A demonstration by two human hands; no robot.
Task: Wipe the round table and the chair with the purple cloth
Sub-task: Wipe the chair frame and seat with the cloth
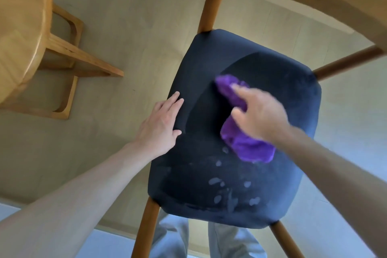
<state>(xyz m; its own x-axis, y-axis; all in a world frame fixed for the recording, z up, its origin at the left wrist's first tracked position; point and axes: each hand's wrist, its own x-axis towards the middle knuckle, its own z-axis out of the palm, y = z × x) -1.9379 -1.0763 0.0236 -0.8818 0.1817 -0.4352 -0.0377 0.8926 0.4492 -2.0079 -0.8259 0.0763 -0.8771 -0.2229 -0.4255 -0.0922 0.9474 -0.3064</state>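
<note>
No writing or label can be read anywhere in the head view. The chair (240, 153) has a dark, soft, squarish seat pad with rounded corners on round wooden legs, under a curved wooden backrest. Pale smudges mark the seat's near part. The purple cloth (247, 142), bunched and fuzzy, lies on the seat right of centre. The right hand (261, 115) presses on it, blurred, fingers curled over the cloth. The left hand (161, 123) rests flat on the seat's left edge, fingers straight and close together. Left of the chair, across open pale floor (129, 16), stands the round wooden counter (21, 33).
</note>
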